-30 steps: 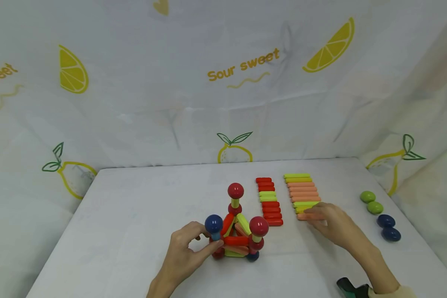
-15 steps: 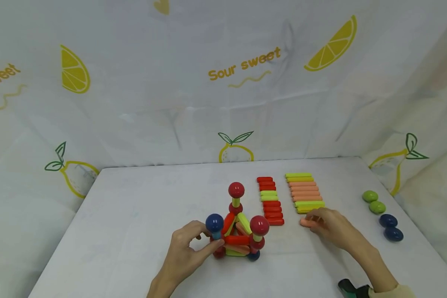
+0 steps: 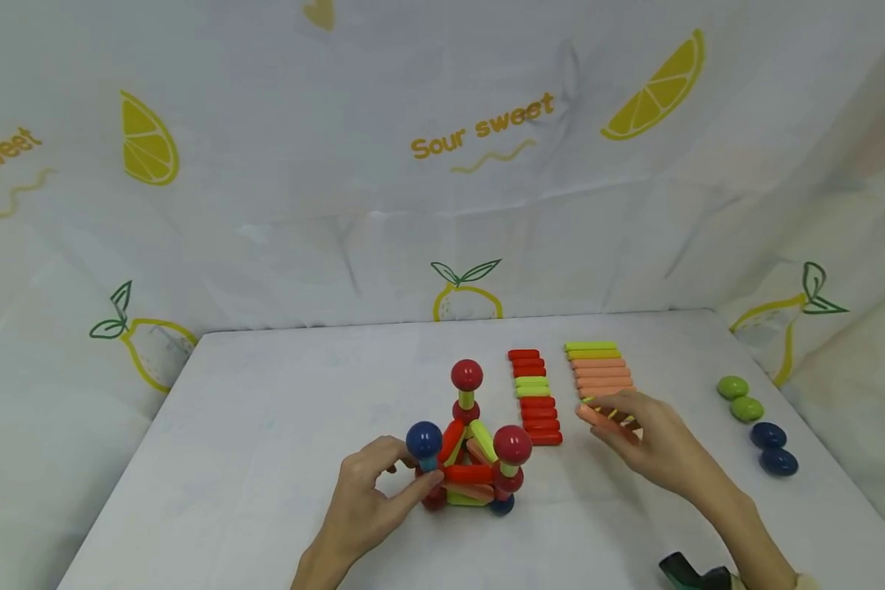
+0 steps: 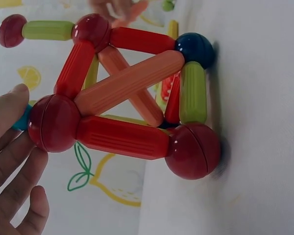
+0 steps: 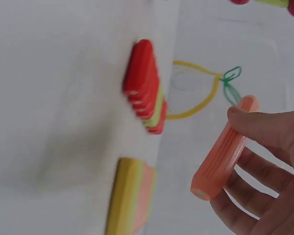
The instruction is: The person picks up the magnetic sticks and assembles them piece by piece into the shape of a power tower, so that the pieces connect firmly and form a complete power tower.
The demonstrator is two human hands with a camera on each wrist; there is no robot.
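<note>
showing nearest, at the lower edge toward the right, is a dark object [image 3: 682, 571], cut off, so i cannot say what it is. a little farther, the left hand [image 3: 372, 492] has its thumb and fingers clamped on the light-blue stick [image 3: 429, 465] under a dark blue ball [image 3: 424, 440]. this stick stands on one corner of the frame [image 3: 470, 476], which is built from sticks and balls and rests on the counter [image 3: 302, 393]. this hand and the frame are in the same place as one second ago. on two other corners, pale upright sticks [image 3: 509, 471] carry red balls [image 3: 512, 445].

to the right, the right hand [image 3: 656, 434] pinches the salmon stick [image 5: 224, 152] between thumb and fingers. here is the change: half a second ago this stick was held low, just beside the near end of the long row [image 3: 601, 373]; now it is raised above the counter, one end pointing toward the short row [image 3: 537, 402]. in my judgement, this means the stick is fully separated from its row, while the frame is kept steady.

beyond the fingers lies the long row, and left of it the short row, in red and light green. well apart, at the right, are two green balls [image 3: 747, 410] and two dark blue balls [image 3: 778, 462]. behind everything hangs a pale cloth [image 3: 302, 246] with lemon drawings [image 3: 147, 152].
</note>
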